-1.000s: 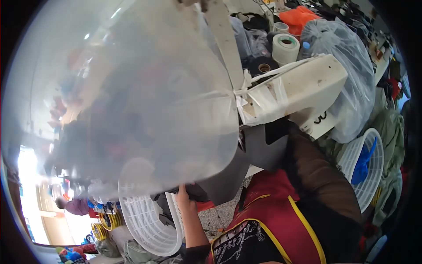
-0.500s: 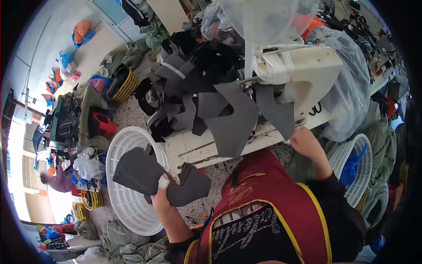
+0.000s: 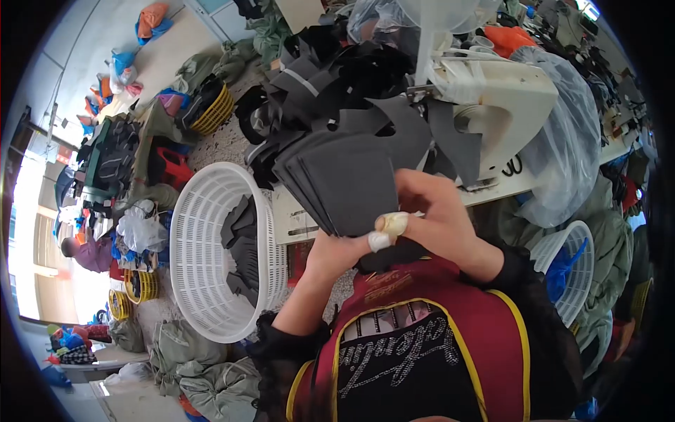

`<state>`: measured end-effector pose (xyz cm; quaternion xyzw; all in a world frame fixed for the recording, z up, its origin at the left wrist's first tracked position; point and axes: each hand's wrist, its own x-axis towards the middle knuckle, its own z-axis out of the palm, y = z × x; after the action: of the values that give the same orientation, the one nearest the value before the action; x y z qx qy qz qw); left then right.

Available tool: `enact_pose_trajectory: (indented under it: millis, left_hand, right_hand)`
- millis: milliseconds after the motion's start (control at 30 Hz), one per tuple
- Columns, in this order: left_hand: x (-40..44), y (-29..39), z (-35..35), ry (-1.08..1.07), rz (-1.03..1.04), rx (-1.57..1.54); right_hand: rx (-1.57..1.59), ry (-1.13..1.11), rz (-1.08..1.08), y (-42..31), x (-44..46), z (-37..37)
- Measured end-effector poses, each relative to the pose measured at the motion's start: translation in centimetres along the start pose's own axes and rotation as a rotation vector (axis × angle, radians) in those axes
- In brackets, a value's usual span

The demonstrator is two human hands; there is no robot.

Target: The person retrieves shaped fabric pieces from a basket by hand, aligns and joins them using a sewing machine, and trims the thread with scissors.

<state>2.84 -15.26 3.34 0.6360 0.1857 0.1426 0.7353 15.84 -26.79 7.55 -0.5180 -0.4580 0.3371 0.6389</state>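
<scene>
A fanned stack of dark grey cut pieces is held in front of my chest. My left hand grips its lower edge, with white tape on the thumb. On the stack's right side, my right hand also closes on it, its thumb wrapped in yellowish tape. The two thumbs nearly meet; the fingers under the stack are hidden. Behind the stack, more grey pieces lie at the white sewing machine. To the left stands a white perforated basket with grey pieces inside.
A dark heap of pieces covers the back of the table. At right are a white basket with blue plastic and a large clear bag. Another person is at far left, near yellow baskets.
The stack has moved from beside the left basket to the middle, up over the table edge. My right hand has come in from the right and taken hold of it. Grey pieces now show inside the basket.
</scene>
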Motion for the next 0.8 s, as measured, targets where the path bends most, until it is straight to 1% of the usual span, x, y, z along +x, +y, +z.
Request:
enact_pose_trajectory:
  millis: [33,67,100,133,200,267,300,400,433,533,567,633,700,733,767,800]
  left_hand:
    - [-0.1,-0.8,-0.2,-0.042,0.015,-0.059]
    - [-0.3,-1.2,-0.4,-0.088,0.029,-0.117]
    - [-0.6,-1.0,-0.9,-0.172,-0.046,-0.283]
    - [-0.7,-0.7,-0.8,-0.139,-0.005,-0.367]
    - [-1.2,-1.0,-3.4,-0.140,-0.098,-0.289]
    - [-0.3,-3.2,-5.7,-0.158,0.120,-0.763]
    - [-0.9,-1.1,-5.0,0.062,0.149,-0.659]
    - [-0.2,2.4,-2.7,0.138,0.221,-0.365]
    - [-0.2,2.5,-2.7,0.191,0.222,-0.243]
    - [0.9,4.2,-1.7,0.209,0.208,-0.210]
    - [1.2,5.3,-1.6,0.208,0.297,-0.026]
    - [1.5,7.3,-1.3,0.203,0.463,0.332]
    - [2.6,8.7,-0.2,0.193,0.488,0.396]
    - [3.4,9.2,0.1,0.189,0.505,0.430]
    - [4.2,9.0,0.0,0.190,0.445,0.449]
    - [5.5,8.3,0.2,0.194,0.448,0.519]
  right_hand:
    - [0.129,-0.030,0.088,-0.5,0.2,-0.1]
    - [0.170,-0.011,0.112,-0.1,0.3,-0.4]
    - [0.212,0.008,0.133,0.7,0.5,-0.7]
    - [0.255,0.024,0.149,1.2,0.7,-1.1]
    - [0.346,0.082,0.100,1.3,0.3,-2.1]
    - [0.496,0.088,0.096,1.7,0.1,-3.8]
    - [0.610,0.091,0.136,1.7,0.0,-3.9]
    - [0.691,-0.018,0.225,3.1,-0.1,-2.7]
    - [0.715,-0.126,0.226,3.5,0.2,-2.2]
    - [0.632,-0.118,0.285,2.2,0.5,-2.3]
    - [0.529,-0.044,0.263,1.2,0.4,-2.6]
    - [0.370,0.083,0.121,2.0,0.2,-4.0]
    - [0.373,0.213,0.053,1.8,-0.2,-5.4]
    - [0.403,0.271,0.059,1.5,-0.2,-6.3]
    - [0.434,0.328,0.061,1.4,-0.2,-7.2]
    - [0.468,0.387,0.062,1.5,-0.1,-8.0]
